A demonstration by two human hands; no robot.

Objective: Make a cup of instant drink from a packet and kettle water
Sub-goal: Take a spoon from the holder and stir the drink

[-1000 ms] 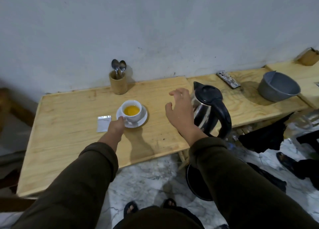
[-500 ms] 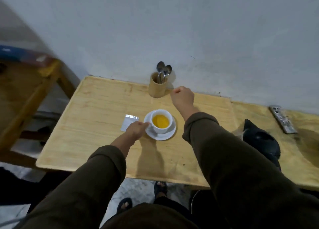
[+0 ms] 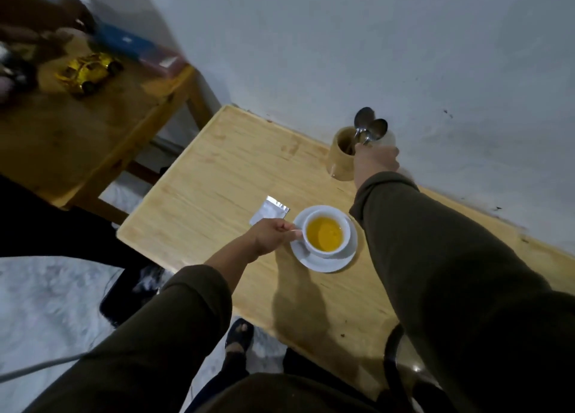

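Head view: cup (image 3: 325, 234) of yellow drink sat on saucer (image 3: 325, 261), table (image 3: 217, 170) centre; packet (image 3: 269, 212) lay flat at its 10 o'clock. Step looked like fetching a spoon to stir — best to lift one spoon (image 3: 375, 130) straight up, without tipping the wooden holder (image 3: 341, 157) at the cup's 1 o'clock. Right hand (image 3: 375, 163) was closed round the spoon stems. Left hand (image 3: 270, 235) pinched the cup handle — fingers together on it.

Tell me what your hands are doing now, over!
Left hand pinching the cup handle, cup on its saucer. Right hand closed on a spoon in the wooden holder. Drink poured, yellow, unstirred. Nothing blocking.
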